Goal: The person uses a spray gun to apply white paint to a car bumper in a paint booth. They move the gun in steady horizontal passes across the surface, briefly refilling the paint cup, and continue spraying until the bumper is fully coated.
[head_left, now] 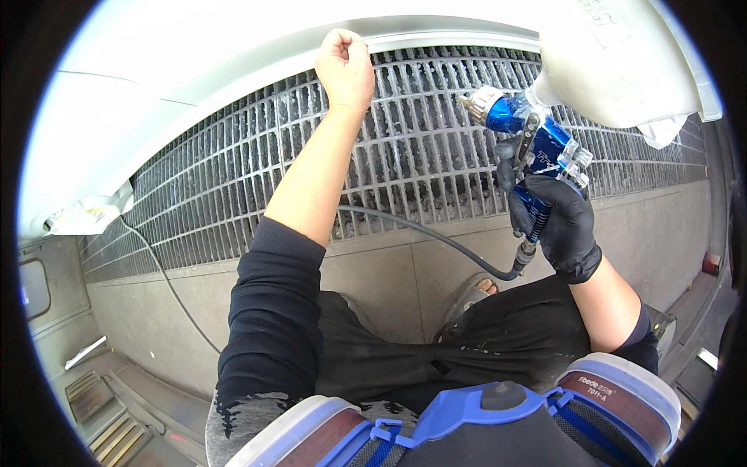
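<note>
My right hand (566, 222), in a black glove, is wrapped round the grip of a blue spray gun (554, 146). The gun's silver nozzle end points left, and a large whitish paint cup (622, 66) sits above its body. From the bottom of the grip a dark air hose (440, 243) curves away to the left. My left hand (345, 71) is bare and closed in a fist, with no object showing in it. It is held out at the lower edge of a white curved panel (226, 47); whether it touches the panel I cannot tell.
Below the panel runs a metal floor grating (420, 132) with whitish residue, bordered by grey floor (389, 268). A thin cable (167, 272) crosses the floor at the left. A blue respirator with two filters (482, 409) covers the lower edge of the view.
</note>
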A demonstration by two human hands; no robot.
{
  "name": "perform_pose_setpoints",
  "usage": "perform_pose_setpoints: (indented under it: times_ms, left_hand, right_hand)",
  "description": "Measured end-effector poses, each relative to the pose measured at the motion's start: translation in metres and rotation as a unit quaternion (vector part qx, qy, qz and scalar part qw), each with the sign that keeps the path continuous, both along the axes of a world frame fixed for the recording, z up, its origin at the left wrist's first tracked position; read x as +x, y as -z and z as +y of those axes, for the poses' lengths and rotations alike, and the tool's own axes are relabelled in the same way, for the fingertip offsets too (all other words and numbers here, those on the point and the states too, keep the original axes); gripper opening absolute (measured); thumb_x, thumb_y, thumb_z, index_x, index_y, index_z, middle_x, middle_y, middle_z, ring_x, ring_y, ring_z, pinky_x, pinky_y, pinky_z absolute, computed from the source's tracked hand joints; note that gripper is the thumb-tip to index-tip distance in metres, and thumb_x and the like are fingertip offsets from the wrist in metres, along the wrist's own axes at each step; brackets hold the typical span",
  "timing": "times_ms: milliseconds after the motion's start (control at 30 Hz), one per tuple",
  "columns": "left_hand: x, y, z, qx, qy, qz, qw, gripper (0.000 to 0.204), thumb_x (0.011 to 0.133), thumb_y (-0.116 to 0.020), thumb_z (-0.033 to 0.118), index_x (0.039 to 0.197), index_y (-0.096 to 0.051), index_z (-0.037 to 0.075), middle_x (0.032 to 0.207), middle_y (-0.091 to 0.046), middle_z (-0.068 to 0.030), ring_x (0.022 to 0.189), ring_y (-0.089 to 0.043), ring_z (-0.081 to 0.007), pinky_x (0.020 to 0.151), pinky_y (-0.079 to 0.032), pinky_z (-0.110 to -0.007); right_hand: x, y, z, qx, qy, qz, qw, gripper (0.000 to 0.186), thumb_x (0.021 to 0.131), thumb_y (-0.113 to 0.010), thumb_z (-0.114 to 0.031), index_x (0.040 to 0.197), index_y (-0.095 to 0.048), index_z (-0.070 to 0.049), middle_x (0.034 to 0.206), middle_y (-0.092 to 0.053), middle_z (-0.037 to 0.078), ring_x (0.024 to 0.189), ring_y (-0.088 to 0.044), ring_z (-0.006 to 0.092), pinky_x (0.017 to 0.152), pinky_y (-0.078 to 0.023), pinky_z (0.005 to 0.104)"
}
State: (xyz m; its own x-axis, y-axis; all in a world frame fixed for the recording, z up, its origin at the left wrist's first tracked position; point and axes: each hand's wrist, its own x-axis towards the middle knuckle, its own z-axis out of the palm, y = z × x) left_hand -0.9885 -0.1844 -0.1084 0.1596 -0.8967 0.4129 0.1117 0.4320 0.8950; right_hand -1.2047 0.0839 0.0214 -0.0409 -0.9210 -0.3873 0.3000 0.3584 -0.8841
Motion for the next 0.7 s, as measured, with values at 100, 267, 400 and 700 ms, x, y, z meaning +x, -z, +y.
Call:
perform_pose_setpoints:
  times_ms: [100,267,400,700]
  left_hand:
    - [-0.001,-0.007,0.006,0.087,0.022,0.038,0.995,0.024,0.101,-0.069,0.019,0.083,-0.066,0.002,0.07,-0.066,-0.0044,0.06,-0.057,-0.007,0.057,-0.045,-0.023]
    - [-0.01,-0.021,0.007,0.144,0.018,0.069,0.987,0.026,0.101,-0.07,0.024,0.094,-0.072,-0.001,0.08,-0.074,-0.0078,0.059,-0.058,-0.0067,0.054,-0.044,-0.023]
    - [-0.011,-0.022,0.004,0.148,0.028,0.08,0.985,0.025,0.102,-0.068,0.023,0.098,-0.073,-0.001,0.086,-0.076,-0.0096,0.059,-0.059,-0.0076,0.054,-0.044,-0.022]
    - [-0.012,-0.023,-0.002,0.15,0.033,0.089,0.984,0.023,0.102,-0.066,0.019,0.1,-0.072,-0.003,0.09,-0.077,-0.0116,0.062,-0.061,-0.0095,0.056,-0.045,-0.023]
  right_hand:
    - [-0.004,0.0,-0.002,-0.011,-0.031,-0.012,0.999,0.027,0.093,-0.057,-0.021,0.101,-0.064,0.005,0.065,-0.059,0.01,0.05,-0.053,0.0185,0.056,-0.045,0.0308]
    - [-0.002,0.005,0.0,0.002,0.005,0.011,1.0,0.028,0.094,-0.057,-0.021,0.102,-0.064,0.005,0.064,-0.058,0.008,0.049,-0.051,0.0165,0.055,-0.043,0.0289]
    - [-0.005,0.007,-0.001,-0.003,-0.008,-0.001,1.0,0.029,0.094,-0.057,-0.022,0.102,-0.064,0.005,0.065,-0.059,0.009,0.049,-0.052,0.0165,0.055,-0.044,0.0287]
    - [-0.004,0.01,0.0,0.043,0.044,0.01,0.998,0.03,0.095,-0.056,-0.024,0.103,-0.064,0.004,0.064,-0.059,0.008,0.048,-0.052,0.0163,0.055,-0.044,0.028]
